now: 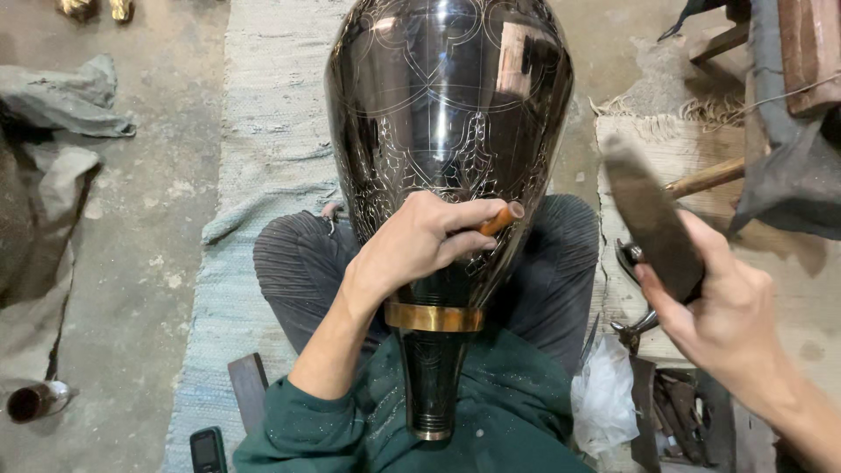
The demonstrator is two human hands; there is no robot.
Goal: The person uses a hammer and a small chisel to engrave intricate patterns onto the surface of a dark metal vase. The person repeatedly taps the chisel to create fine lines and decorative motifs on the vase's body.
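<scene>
Across the person's lap lies a dark engraved vase [448, 131], neck toward the body, long axis running away. Left hand [420, 245] fingers pinch a small chisel [501, 219] against its belly; right hand [727, 307], raised well apart, grips a hammer [653, 219].

Even, soft light, moderately bright. Pale glare patches on the dark vase [447, 114] (upper right strongest). Right hand [727, 307] and its mallet [653, 219] motion-blurred; floor shadows faint. Centre sharp.
</scene>
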